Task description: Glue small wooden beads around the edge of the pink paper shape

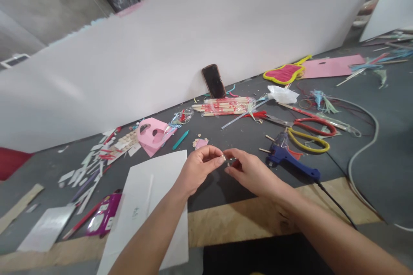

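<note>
Head view: left hand (197,166) and right hand (251,172) pinch one small piece (226,160) (pale).

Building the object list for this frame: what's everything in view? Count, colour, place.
phone: 1, dark, leaning on the white board
stick bundle: 1, pale wood and red, below the phone
scissors: 1, red and yellow handles, right of centre
glue gun: 1, blue, beside the right hand
mask: 1, pink, left of centre
pen: 1, teal, right of the mask
paper sheet: 1, white, by the left forearm
packet: 1, purple, near left
flat sheet: 1, pink, far right
cable: 1, grey, right
small piece: 1, pale, pinched by both hands
left hand, right hand: 2, bare, centre
</note>
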`<move>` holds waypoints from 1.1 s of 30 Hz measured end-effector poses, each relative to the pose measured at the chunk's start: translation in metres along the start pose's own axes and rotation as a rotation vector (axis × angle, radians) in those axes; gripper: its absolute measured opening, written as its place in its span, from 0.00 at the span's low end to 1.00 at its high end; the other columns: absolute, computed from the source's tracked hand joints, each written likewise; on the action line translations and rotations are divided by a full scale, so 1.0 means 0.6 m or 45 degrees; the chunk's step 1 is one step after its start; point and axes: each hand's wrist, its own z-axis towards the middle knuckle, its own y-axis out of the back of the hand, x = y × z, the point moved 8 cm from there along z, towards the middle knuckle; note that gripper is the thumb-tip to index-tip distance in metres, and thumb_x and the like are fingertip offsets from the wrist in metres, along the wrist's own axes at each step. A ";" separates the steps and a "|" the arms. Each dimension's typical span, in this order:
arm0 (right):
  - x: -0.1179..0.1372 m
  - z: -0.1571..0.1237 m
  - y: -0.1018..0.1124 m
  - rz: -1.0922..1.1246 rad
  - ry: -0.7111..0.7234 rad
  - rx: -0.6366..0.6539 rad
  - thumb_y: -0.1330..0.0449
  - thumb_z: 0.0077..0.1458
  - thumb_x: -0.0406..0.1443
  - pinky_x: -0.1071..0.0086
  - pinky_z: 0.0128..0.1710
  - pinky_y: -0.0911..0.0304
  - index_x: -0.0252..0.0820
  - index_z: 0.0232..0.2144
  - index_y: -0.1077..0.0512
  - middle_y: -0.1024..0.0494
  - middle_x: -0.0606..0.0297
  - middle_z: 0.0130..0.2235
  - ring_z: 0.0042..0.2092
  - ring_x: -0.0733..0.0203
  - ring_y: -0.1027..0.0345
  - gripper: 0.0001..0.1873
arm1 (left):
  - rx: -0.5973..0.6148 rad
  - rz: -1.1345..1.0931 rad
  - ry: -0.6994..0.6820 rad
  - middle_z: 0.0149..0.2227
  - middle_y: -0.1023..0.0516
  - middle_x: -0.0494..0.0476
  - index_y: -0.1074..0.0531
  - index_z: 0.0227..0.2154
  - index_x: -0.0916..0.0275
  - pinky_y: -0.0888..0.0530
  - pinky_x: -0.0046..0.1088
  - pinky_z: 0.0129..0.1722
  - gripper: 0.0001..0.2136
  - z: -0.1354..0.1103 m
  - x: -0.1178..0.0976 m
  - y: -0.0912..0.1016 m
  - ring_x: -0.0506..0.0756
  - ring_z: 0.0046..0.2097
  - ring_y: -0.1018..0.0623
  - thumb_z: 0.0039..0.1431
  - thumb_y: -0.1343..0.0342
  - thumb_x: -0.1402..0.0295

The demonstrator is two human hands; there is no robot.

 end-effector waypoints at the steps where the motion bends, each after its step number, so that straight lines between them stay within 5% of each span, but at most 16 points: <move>1: 0.002 0.001 -0.006 0.038 -0.007 0.014 0.44 0.51 0.30 0.71 0.29 0.39 0.42 0.41 0.29 0.24 0.67 0.29 0.28 0.64 0.32 0.13 | 0.009 -0.028 0.001 0.30 0.26 0.50 0.27 0.31 0.62 0.30 0.26 0.36 0.08 -0.001 0.001 0.000 0.50 0.34 0.27 0.50 0.38 0.65; 5: -0.001 0.002 -0.023 0.216 -0.046 0.041 0.47 0.55 0.33 0.71 0.29 0.37 0.42 0.32 0.29 0.25 0.69 0.25 0.27 0.65 0.31 0.07 | 0.013 -0.066 0.000 0.30 0.26 0.50 0.28 0.31 0.63 0.30 0.27 0.36 0.08 -0.002 0.004 0.007 0.50 0.33 0.27 0.51 0.38 0.65; 11: -0.018 0.006 -0.019 0.523 -0.143 0.001 0.46 0.56 0.41 0.71 0.26 0.33 0.41 0.43 0.34 0.28 0.69 0.26 0.25 0.66 0.32 0.14 | -0.095 -0.007 -0.020 0.29 0.27 0.50 0.27 0.32 0.61 0.31 0.26 0.35 0.09 -0.011 0.006 0.036 0.50 0.33 0.28 0.50 0.38 0.63; 18: 0.000 0.001 -0.022 0.713 -0.186 0.099 0.42 0.53 0.46 0.72 0.25 0.34 0.39 0.35 0.28 0.28 0.69 0.23 0.23 0.68 0.34 0.16 | -0.057 0.009 -0.041 0.31 0.24 0.51 0.27 0.32 0.61 0.29 0.27 0.37 0.08 -0.023 -0.004 0.026 0.51 0.35 0.26 0.51 0.39 0.63; 33: -0.009 -0.002 -0.026 0.728 -0.166 0.086 0.41 0.54 0.47 0.74 0.24 0.37 0.41 0.31 0.29 0.30 0.70 0.22 0.23 0.69 0.36 0.15 | -0.029 0.166 -0.087 0.33 0.22 0.52 0.26 0.34 0.58 0.28 0.28 0.40 0.05 -0.032 -0.009 0.011 0.53 0.36 0.24 0.52 0.40 0.67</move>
